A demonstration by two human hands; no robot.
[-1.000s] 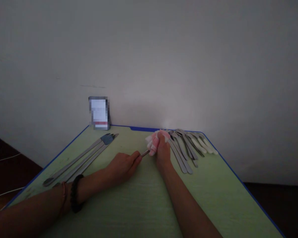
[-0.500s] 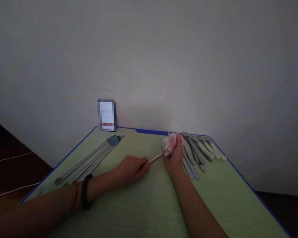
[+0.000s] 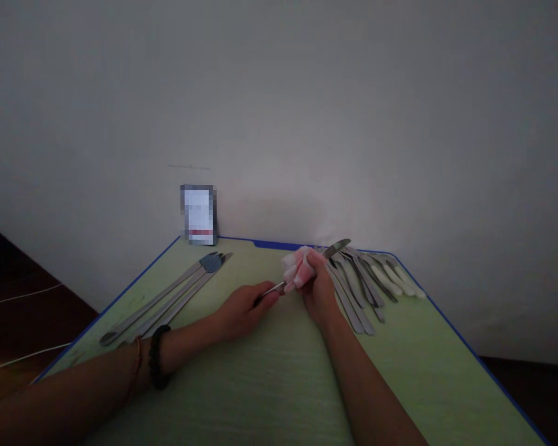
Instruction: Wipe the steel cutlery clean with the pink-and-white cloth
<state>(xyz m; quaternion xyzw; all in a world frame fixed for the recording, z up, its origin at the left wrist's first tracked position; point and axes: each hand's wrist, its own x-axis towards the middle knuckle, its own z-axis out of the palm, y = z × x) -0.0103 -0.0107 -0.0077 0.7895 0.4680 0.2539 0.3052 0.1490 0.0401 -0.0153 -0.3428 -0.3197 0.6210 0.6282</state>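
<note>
My left hand [image 3: 248,310] is closed round the handle of a table knife [image 3: 338,247], which slants up to the right over the table. Pinched in my right hand [image 3: 318,291] is a crumpled pink and white cloth [image 3: 300,267], wrapped round the middle of the knife. The blade's tip shows beyond the cloth. Just right of my right hand lies a spread of metal cutlery [image 3: 353,303], some pieces with white handles [image 3: 390,282]. Left of my left hand, a spoon, a fork and a knife [image 3: 177,294] lie side by side, their handles partly behind my forearm.
A phone [image 3: 199,215] with a lit, blurred screen leans on the wall at the table's back left. The light green table [image 3: 270,396] has a blue edge. White cables [image 3: 23,359] run over the dark floor at left.
My right hand and the cloth have slid left along the knife towards my left hand, so the blade end now shows. My left hand has shifted slightly left.
</note>
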